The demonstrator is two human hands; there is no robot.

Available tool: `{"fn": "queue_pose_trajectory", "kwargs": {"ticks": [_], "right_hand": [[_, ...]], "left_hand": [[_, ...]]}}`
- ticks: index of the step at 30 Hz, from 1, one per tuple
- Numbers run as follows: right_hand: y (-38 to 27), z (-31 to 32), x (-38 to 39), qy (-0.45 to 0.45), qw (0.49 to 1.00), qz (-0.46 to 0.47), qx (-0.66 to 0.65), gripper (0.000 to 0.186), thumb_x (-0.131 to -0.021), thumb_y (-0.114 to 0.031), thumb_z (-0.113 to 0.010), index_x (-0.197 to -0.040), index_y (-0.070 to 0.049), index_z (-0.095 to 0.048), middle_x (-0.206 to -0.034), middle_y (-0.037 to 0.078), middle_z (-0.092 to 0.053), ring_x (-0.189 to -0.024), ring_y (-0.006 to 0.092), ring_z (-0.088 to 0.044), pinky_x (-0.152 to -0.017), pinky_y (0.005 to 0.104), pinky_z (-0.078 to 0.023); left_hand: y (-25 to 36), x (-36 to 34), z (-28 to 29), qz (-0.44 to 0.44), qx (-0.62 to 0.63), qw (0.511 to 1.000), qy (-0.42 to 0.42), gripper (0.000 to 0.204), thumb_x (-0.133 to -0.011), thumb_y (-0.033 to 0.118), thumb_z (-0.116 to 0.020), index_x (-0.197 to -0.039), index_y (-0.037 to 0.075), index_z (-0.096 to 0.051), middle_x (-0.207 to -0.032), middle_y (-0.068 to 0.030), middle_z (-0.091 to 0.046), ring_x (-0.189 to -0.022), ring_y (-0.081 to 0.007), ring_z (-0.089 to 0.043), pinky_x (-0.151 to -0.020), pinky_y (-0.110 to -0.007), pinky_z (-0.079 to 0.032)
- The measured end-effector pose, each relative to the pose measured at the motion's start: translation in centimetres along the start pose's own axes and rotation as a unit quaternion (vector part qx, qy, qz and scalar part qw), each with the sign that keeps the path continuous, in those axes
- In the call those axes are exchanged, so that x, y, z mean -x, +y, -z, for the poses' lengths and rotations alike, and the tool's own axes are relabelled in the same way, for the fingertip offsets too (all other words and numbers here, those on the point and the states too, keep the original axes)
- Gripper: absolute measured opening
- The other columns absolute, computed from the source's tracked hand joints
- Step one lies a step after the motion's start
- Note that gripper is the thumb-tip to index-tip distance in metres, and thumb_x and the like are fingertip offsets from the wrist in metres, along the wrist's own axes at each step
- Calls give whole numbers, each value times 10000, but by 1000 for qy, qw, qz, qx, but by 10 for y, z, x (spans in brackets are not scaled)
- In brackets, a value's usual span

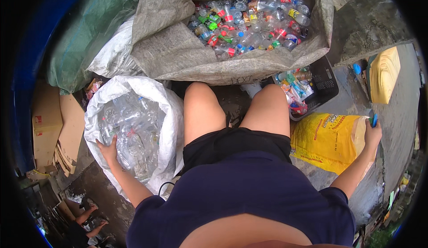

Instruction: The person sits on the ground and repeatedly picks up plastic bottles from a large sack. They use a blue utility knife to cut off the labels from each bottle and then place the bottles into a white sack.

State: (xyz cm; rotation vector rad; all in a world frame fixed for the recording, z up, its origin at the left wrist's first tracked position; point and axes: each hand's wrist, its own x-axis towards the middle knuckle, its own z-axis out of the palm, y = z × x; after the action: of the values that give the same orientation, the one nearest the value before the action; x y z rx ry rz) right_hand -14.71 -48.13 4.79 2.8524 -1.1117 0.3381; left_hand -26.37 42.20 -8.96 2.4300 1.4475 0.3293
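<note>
My left hand (pixel 108 150) is at the left rim of a white woven sack (pixel 168 110), its fingers spread apart and resting near the rim. Clear, crushed plastic bottles (pixel 140 136) fill this sack, which stands beside my left leg. On the other side, my right hand (pixel 373 134) is closed around a small blue object (pixel 373 120); most of it is hidden by the fingers, so its kind does not show. That hand is at the mouth of a yellow printed sack (pixel 325 143), which lies on the ground to the right of my legs.
A large grey woven sack (pixel 178 56), full of mixed plastic bottles (pixel 254 25), lies ahead of my knees. Right of it sits a black crate (pixel 327 83) holding wrappers and bottles. Flattened cardboard (pixel 47 118) leans at the left. Another person's hands (pixel 96 217) show at lower left.
</note>
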Motion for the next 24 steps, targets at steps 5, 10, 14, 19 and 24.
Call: {"fn": "queue_pose_trajectory", "kwargs": {"ticks": [5, 10, 14, 19, 24], "right_hand": [[50, 1, 25, -83, 983, -129, 98, 564, -721, -293, -662, -1231, -94, -528, -1065, 182, -618, -983, 337, -593, -850, 405, -458], [46, -20, 3, -92, 986, -83, 107, 579, -713, -359, -690, -1181, -47, -550, -1057, 182, -617, -976, 352, -589, -850, 406, -454], [-65, 5, -37, -27, 997, -2, 77, 528, -708, -404, -703, -1030, 5, -614, -903, 224, -636, -878, 371, -611, -777, 420, -469], [-288, -56, -88, -120, 942, 302, -86, 432, -712, -338, -700, -1027, -52, -623, -747, 183, -624, -753, 348, -618, -680, 395, -479], [-472, -227, -80, -257, 740, 619, 54, 221, -745, -194, -608, -951, -118, -635, -861, 119, -649, -835, 290, -625, -701, 412, -493]], "left_hand": [[119, 8, -26, -231, 43, 971, 41, 831, -696, 351, -746, -1360, 60, -339, -1364, -205, -362, -1268, -365, -337, -1036, -424, -287], [183, 15, -35, -328, 64, 942, 41, 729, -715, 295, -740, -1327, 91, -402, -1336, -173, -396, -1264, -339, -348, -1026, -439, -289], [212, 18, -32, -339, 99, 935, 36, 674, -739, 252, -724, -1318, 95, -417, -1334, -159, -401, -1266, -325, -350, -1033, -437, -281], [236, 19, -44, -342, 118, 931, 44, 579, -771, 192, -697, -1280, 58, -456, -1353, -143, -392, -1277, -307, -340, -1040, -450, -265], [245, 12, -67, -338, 98, 935, 36, 523, -787, 139, -670, -1264, 55, -474, -1374, -137, -374, -1283, -300, -335, -1048, -444, -258]]}}
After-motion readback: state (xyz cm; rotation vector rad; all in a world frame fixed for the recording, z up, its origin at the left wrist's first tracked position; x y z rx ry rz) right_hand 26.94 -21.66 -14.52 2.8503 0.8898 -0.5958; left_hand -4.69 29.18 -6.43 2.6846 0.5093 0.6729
